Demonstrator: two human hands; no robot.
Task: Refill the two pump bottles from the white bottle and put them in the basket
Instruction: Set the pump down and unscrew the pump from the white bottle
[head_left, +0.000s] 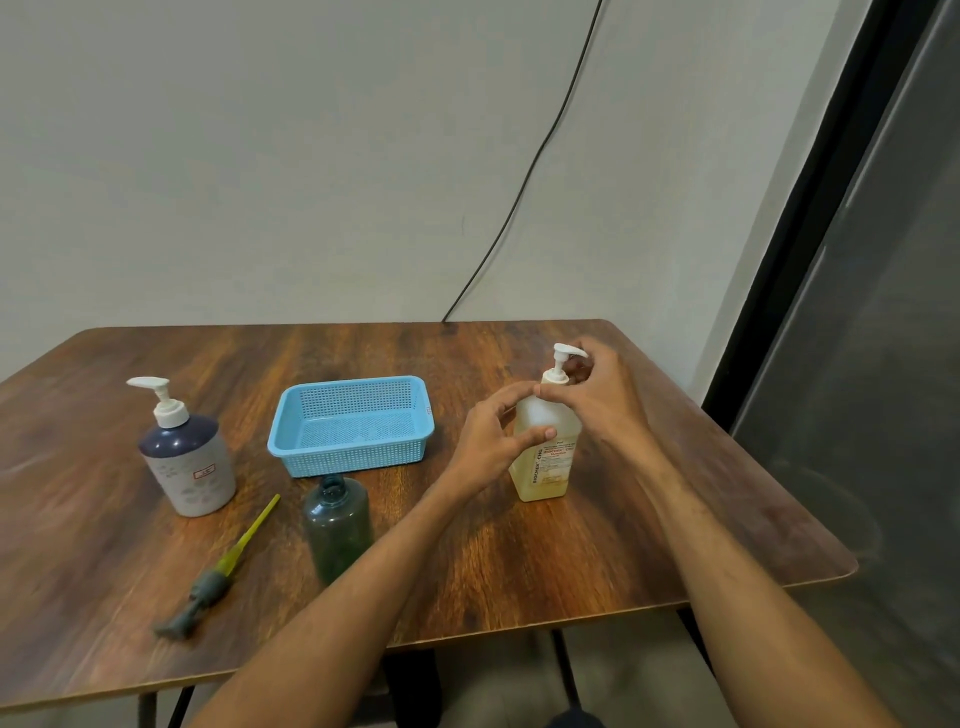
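A translucent pump bottle (545, 462) with yellowish liquid and a white pump stands on the right of the table. My left hand (493, 436) grips its body from the left. My right hand (597, 395) curls around the pump collar at its neck. A dark green bottle (337, 525) stands uncapped near the middle front, and its grey pump with a yellow tube (223, 566) lies on the table to its left. A white bottle (187, 452) with a dark upper part and a white pump stands at the left. The blue basket (353, 457) sits empty behind the green bottle.
The wooden table (623, 561) ends at a front edge close to me and a rounded right corner. A grey wall stands behind it, with a black cable (519, 197) hanging down to the table's back edge. A dark panel runs along the right.
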